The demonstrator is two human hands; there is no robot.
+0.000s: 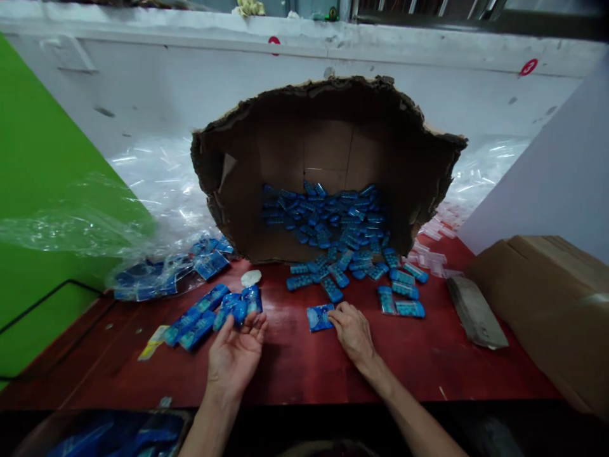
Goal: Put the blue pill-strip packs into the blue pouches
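Observation:
My left hand (235,355) is turned palm up, fingers spread and slightly curled, close to small blue packs (231,308) lying just beyond its fingertips. Whether the fingertips touch those packs, I cannot tell. A flat blue printed packet (318,317) lies on the red table, its right edge pinched between the thumb and fingers of my right hand (352,330). Beyond both hands, a heap of blue cases with clear windows (328,216) spills out of a torn-edged cardboard box (280,139) onto the table. Longer blue packs (197,320) lie in rows left of my left hand.
The red table (295,374) ends at a near edge below my wrists. Clear plastic bags stand left, one with blue packets (147,279). Clear plastic pieces (431,257), a folded grey-brown piece (476,311) and a closed carton (547,311) are right. A round white piece (250,277) lies mid-left.

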